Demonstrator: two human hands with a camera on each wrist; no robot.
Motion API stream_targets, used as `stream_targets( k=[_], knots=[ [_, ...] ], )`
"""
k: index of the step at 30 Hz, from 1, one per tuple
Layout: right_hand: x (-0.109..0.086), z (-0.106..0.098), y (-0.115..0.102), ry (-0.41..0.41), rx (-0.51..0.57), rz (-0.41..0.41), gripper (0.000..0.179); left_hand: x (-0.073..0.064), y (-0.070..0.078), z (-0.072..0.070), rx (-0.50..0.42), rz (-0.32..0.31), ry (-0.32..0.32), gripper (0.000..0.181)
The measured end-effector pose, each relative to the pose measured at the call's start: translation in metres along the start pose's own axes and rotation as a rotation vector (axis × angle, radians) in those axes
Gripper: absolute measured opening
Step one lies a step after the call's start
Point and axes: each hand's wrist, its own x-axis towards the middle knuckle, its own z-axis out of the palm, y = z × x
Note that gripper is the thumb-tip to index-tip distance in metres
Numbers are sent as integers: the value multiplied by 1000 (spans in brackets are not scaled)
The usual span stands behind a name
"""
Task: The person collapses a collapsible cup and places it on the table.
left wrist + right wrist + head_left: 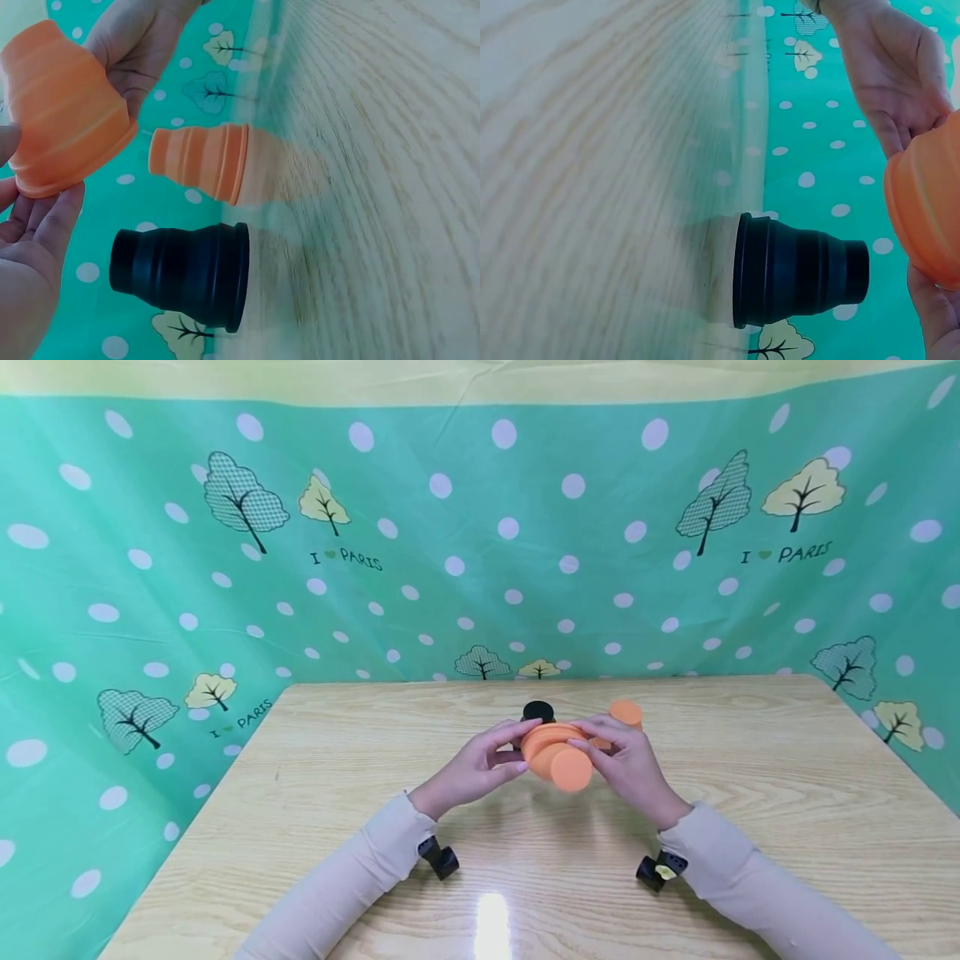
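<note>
An orange collapsible cup (546, 762) with stepped sides is held above the table by both hands, its narrow base tilted toward me. My left hand (480, 766) grips its rim from the left, with the thumb low and the fingers behind. From the other side, my right hand (626, 768) pinches the wide rim. Part of the cup's inside is hidden. Behind the hands, a black cup (184, 274) of the same shape stands upside down on the table, and a second orange cup (199, 161) stands likewise to its right.
The wood-grain table (360, 827) reaches back to a green dotted cloth (525, 568) printed with trees. Black wrist cameras sit below each cuff, the left camera (442, 860) and the right camera (656, 870). A bright reflection lies near the table's front.
</note>
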Motion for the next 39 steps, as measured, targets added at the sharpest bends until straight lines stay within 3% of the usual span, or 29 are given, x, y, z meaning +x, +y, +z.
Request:
stream_targets(
  k=[4,8,12,16,21,25,31,39],
  knots=[
    [-1,0,-1,10,12,-28,22,2,0,2,98,17,13,52],
    [-2,2,15,19,0,-59,23,4,-2,4,179,35,30,47],
    [-3,5,30,15,-3,-37,25,5,-4,4,250,57,66,43],
    [-3,4,34,1,18,9,28,3,-4,3,210,10,90,44],
    [-4,1,37,-56,44,93,29,2,-4,2,126,-79,171,40],
    [-4,-1,37,-111,23,148,30,0,-3,0,110,-106,219,37],
    [-4,0,36,-136,1,181,30,0,-3,-1,126,-108,214,36],
    [2,6,30,-203,17,158,30,3,-1,0,173,-98,171,34]
  ],
)
